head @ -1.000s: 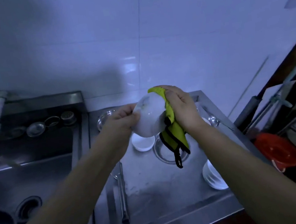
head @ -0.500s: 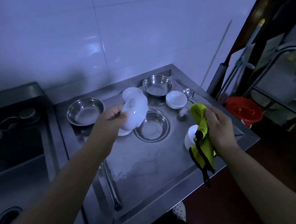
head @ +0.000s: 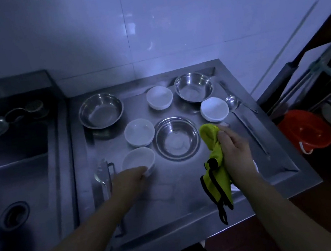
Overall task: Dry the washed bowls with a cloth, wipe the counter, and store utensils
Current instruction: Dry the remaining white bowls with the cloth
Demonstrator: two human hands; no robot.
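Left hand [head: 130, 179] gripping round white bowl [head: 138, 160], right hand [head: 235, 150] clutching crumpled yellow cloth [head: 215, 168].

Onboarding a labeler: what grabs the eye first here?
The bright yellow-green cloth with black trim, gripped by the right hand at the steel counter's right front. Then the left hand holding a white ceramic bowl at the front left, among other white and steel bowls.

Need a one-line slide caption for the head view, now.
Left hand setting a white bowl on the steel counter; right hand holding a yellow cloth.
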